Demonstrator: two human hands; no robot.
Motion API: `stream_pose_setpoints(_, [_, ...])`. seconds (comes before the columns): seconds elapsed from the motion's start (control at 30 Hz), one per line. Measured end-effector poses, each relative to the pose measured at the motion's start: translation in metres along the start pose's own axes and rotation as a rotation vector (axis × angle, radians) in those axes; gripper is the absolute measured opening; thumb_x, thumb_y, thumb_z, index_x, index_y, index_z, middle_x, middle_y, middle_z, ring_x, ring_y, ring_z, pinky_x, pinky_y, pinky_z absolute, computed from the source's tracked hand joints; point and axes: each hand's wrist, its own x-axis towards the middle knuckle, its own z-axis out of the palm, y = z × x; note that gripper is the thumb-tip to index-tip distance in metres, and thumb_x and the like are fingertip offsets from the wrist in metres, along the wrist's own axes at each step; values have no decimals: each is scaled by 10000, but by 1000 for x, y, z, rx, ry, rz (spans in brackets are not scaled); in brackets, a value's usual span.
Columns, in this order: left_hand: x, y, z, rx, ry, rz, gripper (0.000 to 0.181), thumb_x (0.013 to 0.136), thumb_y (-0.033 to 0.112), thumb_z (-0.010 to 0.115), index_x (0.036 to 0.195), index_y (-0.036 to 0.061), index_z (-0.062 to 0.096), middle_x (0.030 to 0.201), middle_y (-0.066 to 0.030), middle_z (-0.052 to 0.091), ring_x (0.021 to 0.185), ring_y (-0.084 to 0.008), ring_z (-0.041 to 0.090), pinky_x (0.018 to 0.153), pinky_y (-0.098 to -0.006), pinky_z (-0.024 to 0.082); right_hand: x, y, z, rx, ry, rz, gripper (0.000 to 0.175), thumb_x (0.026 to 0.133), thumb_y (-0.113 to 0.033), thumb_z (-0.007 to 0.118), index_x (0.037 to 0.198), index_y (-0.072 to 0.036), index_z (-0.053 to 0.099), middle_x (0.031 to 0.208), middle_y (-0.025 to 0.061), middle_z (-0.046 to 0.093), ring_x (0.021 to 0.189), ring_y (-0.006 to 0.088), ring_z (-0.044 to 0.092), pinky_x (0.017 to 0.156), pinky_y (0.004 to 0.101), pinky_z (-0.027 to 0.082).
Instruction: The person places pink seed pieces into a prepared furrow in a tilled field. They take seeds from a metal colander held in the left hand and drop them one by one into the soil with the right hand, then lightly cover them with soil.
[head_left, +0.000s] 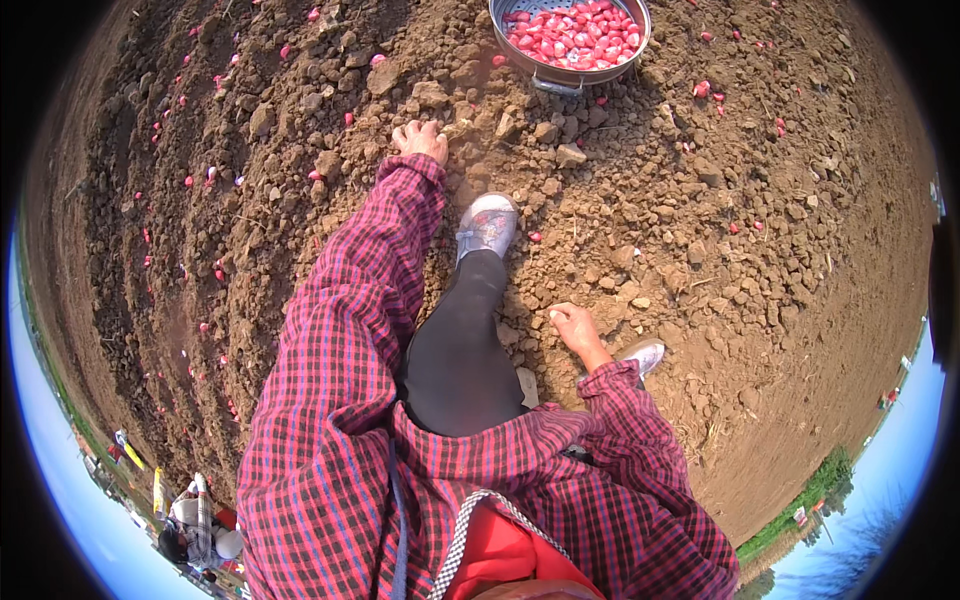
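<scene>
My left hand (421, 140) reaches down to the cloddy brown soil (465, 161), fingers bent against it; whether anything is under them is hidden. My right hand (576, 328) is low beside my right shoe (646, 355), its fingers curled in. What it may hold is too small to make out. Ahead of me stands a round metal steamer pan (559, 77) with a perforated bottom and a side handle. Glossy pink-coated seed pieces (574, 36) fill much of it. Single pink pieces lie on the ground, one (349, 118) left of my left hand.
My left shoe (489, 217), grey with a floral pattern, is planted between the pan and my body. More pink pieces (702, 89) dot the soil at right, and rows of them run along the left. Another person (196, 521) is at the lower left, near the field edge.
</scene>
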Motion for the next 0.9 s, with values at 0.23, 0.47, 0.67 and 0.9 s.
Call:
stream_pose_setpoints(0.23, [-8,16,10,-376,166,236,415,797,178,595,1197,86,532,1234,-180,460,1138,-327,441,969,-386,371,5,-37,-37,114,187,-17,296,866,-151,530,1118,1,559,899,56,626,695,114,594,640,254,473])
stream_pose_setpoints(0.47, [-69,68,-5,-56,-249,779,449,753,180,645,1189,133,546,1261,-111,461,1181,-292,414,989,-399,358,61,-64,-70,-384,486,-126,612,796,-314,599,1311,-67,378,1151,218,517,1038,338,530,878,421,418])
stream_pose_setpoints(0.67, [-87,95,20,464,-397,568,612,712,195,645,1270,73,425,1232,-101,458,1164,-276,421,942,-432,373,84,-116,-21,-255,422,-174,641,765,-308,635,1272,-10,378,1190,293,470,1089,396,489,922,421,401])
stream_pose_setpoints(0.9, [-98,89,27,441,-518,633,620,775,221,594,1297,13,333,1136,-173,528,1087,-309,498,929,-408,391,69,-120,-39,-156,260,-144,515,803,-218,577,1253,-44,397,871,169,624,851,340,604,769,434,461])
